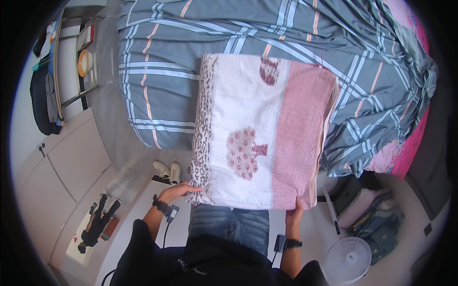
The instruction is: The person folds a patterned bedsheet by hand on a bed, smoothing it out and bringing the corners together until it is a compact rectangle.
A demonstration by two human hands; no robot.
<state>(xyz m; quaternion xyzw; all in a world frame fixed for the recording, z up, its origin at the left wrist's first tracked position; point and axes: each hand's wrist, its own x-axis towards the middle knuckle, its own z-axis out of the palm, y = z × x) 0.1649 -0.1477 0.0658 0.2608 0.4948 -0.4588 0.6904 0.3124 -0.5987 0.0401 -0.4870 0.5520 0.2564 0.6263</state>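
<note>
A folded blanket [247, 107] in white, dusty pink and leopard print, with a tree motif, spreads out before me over the near side of the bed. At its near left corner my left hand [177, 191] grips the leopard-print edge, thumb on top. My right hand [295, 212] pinches the pink near edge close to the right corner, thumb on top and the other fingers hidden beneath. Stacked fold layers show along the blanket's right side. Under its far part lies a rumpled grey plaid bedspread [161, 82].
White shoes [168, 171] stand on the floor left of the blanket. A white pedestal fan [349, 259] is at the lower right, near stuffed bags [383, 221]. A metal-framed shelf [77, 64] stands at the left. A wall mirror [94, 225] reflects a person.
</note>
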